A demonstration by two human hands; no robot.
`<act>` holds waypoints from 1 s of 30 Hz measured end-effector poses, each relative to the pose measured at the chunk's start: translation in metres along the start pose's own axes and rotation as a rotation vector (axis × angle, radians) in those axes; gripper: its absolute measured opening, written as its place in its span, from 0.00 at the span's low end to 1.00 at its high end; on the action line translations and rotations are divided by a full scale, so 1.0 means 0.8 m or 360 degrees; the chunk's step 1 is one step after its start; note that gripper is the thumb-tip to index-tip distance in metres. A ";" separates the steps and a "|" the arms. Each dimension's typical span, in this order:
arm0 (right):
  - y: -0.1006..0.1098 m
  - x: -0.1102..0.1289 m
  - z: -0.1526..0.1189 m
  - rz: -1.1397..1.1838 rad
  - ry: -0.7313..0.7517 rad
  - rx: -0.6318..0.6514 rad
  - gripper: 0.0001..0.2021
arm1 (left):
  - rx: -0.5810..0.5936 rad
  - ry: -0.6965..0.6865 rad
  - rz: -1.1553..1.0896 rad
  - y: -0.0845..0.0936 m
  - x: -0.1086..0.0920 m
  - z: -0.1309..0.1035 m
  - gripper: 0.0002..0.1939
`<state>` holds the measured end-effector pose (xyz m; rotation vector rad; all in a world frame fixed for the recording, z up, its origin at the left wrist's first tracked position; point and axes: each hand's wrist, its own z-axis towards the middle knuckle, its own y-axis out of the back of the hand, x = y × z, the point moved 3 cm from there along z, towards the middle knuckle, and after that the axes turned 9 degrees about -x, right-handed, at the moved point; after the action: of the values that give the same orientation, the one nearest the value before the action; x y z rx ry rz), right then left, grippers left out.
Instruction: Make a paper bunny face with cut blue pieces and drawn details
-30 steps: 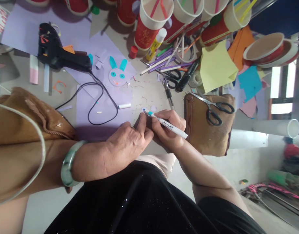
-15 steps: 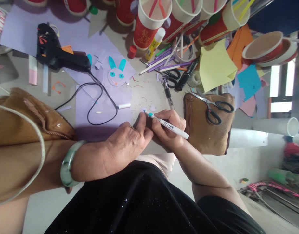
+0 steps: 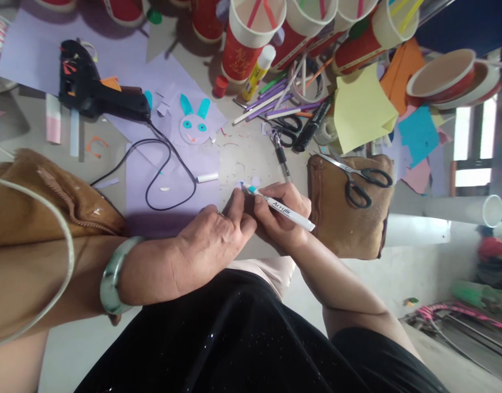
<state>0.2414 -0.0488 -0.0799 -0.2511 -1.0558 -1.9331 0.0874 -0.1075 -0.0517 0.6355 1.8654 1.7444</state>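
My right hand [image 3: 284,212] grips a white acrylic marker [image 3: 290,214] with a teal band, tilted with its tip at a small pale paper circle [image 3: 238,184]. Blue colour shows on that circle. My left hand [image 3: 224,232] lies on the table, index finger stretched out with its tip at the circle's near edge, the other fingers loosely bent. A second small pale circle [image 3: 255,180] lies just to the right. Farther back, a round lilac rabbit face [image 3: 194,129] with teal ears and eyes rests on lilac paper [image 3: 169,185]. A white marker cap [image 3: 207,177] lies nearby.
A black glue gun [image 3: 103,95] and its looped cable lie at left. Red paper cups [image 3: 240,54], a glue stick [image 3: 259,73] and straws stand or lie at the back. Scissors [image 3: 357,183] rest on a brown cushion [image 3: 349,229] at right; another brown cushion [image 3: 66,202] is at left.
The marker's tip has shifted slightly left and up on the small circle. My left hand stays nearly still, and the whole view has drifted a little.
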 end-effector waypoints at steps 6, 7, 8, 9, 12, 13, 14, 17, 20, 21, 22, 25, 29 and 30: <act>0.001 0.000 0.001 0.0002 -0.0017 -0.0012 0.05 | -0.0012 -0.0012 0.0043 0.003 0.001 0.001 0.24; 0.001 -0.001 0.002 -0.0004 -0.0023 -0.0007 0.05 | -0.0005 -0.0011 0.0043 0.005 0.001 0.002 0.23; 0.001 -0.001 0.002 -0.0012 -0.0031 0.0004 0.05 | 0.0008 -0.0008 0.0040 0.007 0.002 0.002 0.23; 0.002 -0.001 0.002 -0.0023 -0.0041 0.0021 0.05 | 0.0028 -0.0006 0.0034 0.008 0.002 0.003 0.23; 0.002 -0.001 0.002 -0.0045 -0.0070 0.0061 0.04 | 0.0076 -0.0008 0.0013 0.010 0.002 0.004 0.24; 0.003 -0.001 0.001 -0.0045 -0.0077 0.0067 0.04 | 0.0081 -0.0010 0.0008 0.010 0.002 0.004 0.24; 0.003 -0.001 0.001 -0.0042 -0.0082 0.0066 0.05 | 0.0079 -0.0007 0.0006 0.011 0.002 0.004 0.24; 0.003 -0.001 0.001 -0.0041 -0.0090 0.0064 0.05 | 0.0096 0.0004 0.0005 0.011 0.002 0.004 0.24; 0.004 -0.001 0.001 -0.0044 -0.0105 0.0078 0.05 | 0.0103 0.0004 -0.0013 0.010 0.003 0.004 0.24; 0.004 -0.001 0.002 -0.0039 -0.0106 0.0082 0.05 | 0.0092 0.0000 -0.0019 0.009 0.003 0.003 0.24; 0.004 -0.001 0.002 -0.0031 -0.0100 0.0079 0.05 | 0.0083 -0.0001 -0.0022 0.008 0.003 0.003 0.24; 0.005 0.000 0.002 -0.0027 -0.0078 0.0074 0.05 | 0.0094 0.0014 -0.0039 0.003 0.003 0.001 0.25; 0.005 0.000 0.003 -0.0052 -0.0101 0.0083 0.05 | 0.0089 0.0055 -0.0108 -0.003 0.003 -0.003 0.26; 0.005 0.000 0.003 -0.0046 -0.0103 0.0079 0.05 | 0.0095 0.0062 -0.0124 -0.003 0.003 -0.004 0.27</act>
<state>0.2437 -0.0481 -0.0765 -0.2734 -1.1544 -1.9329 0.0836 -0.1081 -0.0544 0.5475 1.9483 1.6683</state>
